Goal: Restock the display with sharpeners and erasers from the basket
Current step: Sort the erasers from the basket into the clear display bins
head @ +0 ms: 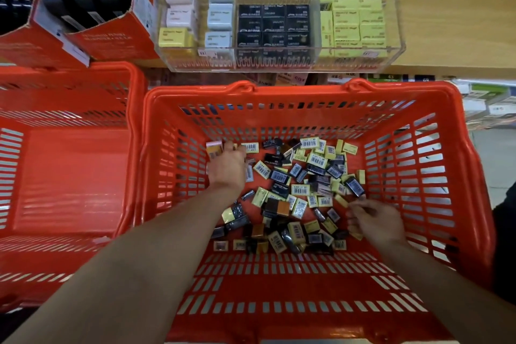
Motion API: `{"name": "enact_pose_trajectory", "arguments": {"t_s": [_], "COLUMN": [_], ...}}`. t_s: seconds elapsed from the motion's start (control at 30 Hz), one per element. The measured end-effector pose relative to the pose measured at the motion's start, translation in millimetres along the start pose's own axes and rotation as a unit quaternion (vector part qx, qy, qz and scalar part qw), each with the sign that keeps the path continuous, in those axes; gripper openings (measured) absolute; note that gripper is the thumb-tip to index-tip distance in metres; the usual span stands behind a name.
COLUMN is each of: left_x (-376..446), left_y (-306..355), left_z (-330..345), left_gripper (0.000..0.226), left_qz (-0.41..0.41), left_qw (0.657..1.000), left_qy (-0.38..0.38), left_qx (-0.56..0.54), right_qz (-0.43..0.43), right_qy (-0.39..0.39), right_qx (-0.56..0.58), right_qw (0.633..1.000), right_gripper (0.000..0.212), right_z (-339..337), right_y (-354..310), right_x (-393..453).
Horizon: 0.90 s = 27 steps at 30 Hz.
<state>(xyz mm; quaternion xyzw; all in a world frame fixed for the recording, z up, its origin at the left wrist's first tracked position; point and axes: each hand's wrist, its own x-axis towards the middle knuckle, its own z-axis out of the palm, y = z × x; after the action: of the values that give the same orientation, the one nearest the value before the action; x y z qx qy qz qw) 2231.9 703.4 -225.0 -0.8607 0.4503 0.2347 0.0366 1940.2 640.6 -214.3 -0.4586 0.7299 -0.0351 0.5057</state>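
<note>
Dozens of small erasers and sharpeners (301, 193) litter the basket (279, 95) floor. Our left hand (227, 166) reaches the far-left edge, grip hidden; our right hand (375, 222) curls near the right edge, contents unclear. Mixed colours risk wrong display (279, 25) compartments.

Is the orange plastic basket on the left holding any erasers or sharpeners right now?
No. The orange plastic basket on the left shows only its bare floor, while the small packets all lie in the orange basket on the right.

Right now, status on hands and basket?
Both hands in the red basket: left hand and right hand on loose packets. Display tray unobstructed.
</note>
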Motion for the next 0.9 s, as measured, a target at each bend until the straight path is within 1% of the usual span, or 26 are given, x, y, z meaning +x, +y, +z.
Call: {"name": "enact_pose_trajectory", "arguments": {"t_s": [0.07,0.1,0.13,0.17,0.2,0.23,0.27,0.3,0.33,0.37,0.4,0.47,0.53,0.6,0.7,0.77,0.83,0.9], "left_x": [-4.1,-7.6,-12.9,-20.2,-28.5,-38.5,-47.1,-55.3,-61.5,-67.9,-72.6,-80.7,-81.6,-76.6,-68.2,-64.4,-63.0,-63.6], "left_y": [-5.5,-6.8,-6.9,-5.8,-3.9,-1.2,0.5,1.7,2.4,4.4,5.7,12.3,19.0,24.3,27.9,28.4,29.0,27.3], "left_z": [3.5,1.5,-1.7,-5.6,-8.1,-11.9,-13.5,-14.0,-12.7,-13.3,-12.7,-16.3,-17.2,-14.9,-10.2,-7.4,-7.4,-9.9], "left_gripper": [0.022,0.019,0.019,0.017,0.014,0.012,0.013,0.019,0.025,0.029,0.030,0.031,0.028,0.017,0.004,0.004,0.005,0.005], "left_qz": [0.005,-0.005,-0.025,-0.052,-0.092,-0.139,-0.176,-0.196,-0.203,-0.200,-0.194,-0.193,-0.196,-0.211,-0.227,-0.236,-0.240,-0.237], "left_qw": [1.000,0.999,0.994,0.979,0.949,0.903,0.852,0.808,0.775,0.755,0.741,0.716,0.700,0.696,0.722,0.732,0.734,0.739], "left_qy": [0.004,0.004,-0.007,-0.024,-0.056,-0.096,-0.129,-0.153,-0.173,-0.193,-0.210,-0.241,-0.256,-0.254,-0.229,-0.216,-0.213,-0.213], "left_qx": [-0.012,-0.047,-0.106,-0.194,-0.296,-0.396,-0.476,-0.534,-0.572,-0.595,-0.608,-0.627,-0.638,-0.638,-0.612,-0.601,-0.599,-0.594], "right_qz": [0.011,0.007,-0.004,-0.022,-0.048,-0.084,-0.131,-0.175,-0.211,-0.236,-0.252,-0.260,-0.259,-0.265,-0.297,-0.313,-0.317,-0.309], "right_qy": [-0.002,-0.005,-0.009,-0.010,-0.012,-0.013,-0.011,-0.014,-0.014,-0.014,-0.014,-0.004,0.017,0.039,0.059,0.048,0.029,0.005], "right_qx": [-0.017,-0.036,-0.063,-0.095,-0.132,-0.171,-0.207,-0.234,-0.252,-0.264,-0.280,-0.322,-0.363,-0.411,-0.454,-0.471,-0.503,-0.511], "right_qw": [1.000,0.999,0.998,0.995,0.990,0.982,0.970,0.956,0.944,0.935,0.926,0.910,0.895,0.872,0.838,0.823,0.803,0.802], "right_gripper": [0.011,0.012,0.014,0.016,0.015,0.014,0.019,0.025,0.029,0.032,0.034,0.038,0.043,0.046,0.049,0.050,0.049,0.049], "right_z": [-4.4,-4.5,-4.1,-3.3,-2.4,-0.9,1.0,3.8,6.9,10.7,15.1,25.8,34.0,36.8,35.8,36.7,39.0,38.6], "right_y": [4.0,6.8,10.5,13.5,12.9,10.2,5.8,0.5,-5.9,-11.4,-16.6,-23.7,-28.5,-30.2,-28.0,-29.5,-34.1,-39.4], "right_x": [-1.2,-1.5,-1.8,-2.7,-7.1,-11.6,-15.0,-16.3,-16.6,-14.2,-10.1,0.8,7.9,10.0,12.7,15.4,19.1,20.0]}}
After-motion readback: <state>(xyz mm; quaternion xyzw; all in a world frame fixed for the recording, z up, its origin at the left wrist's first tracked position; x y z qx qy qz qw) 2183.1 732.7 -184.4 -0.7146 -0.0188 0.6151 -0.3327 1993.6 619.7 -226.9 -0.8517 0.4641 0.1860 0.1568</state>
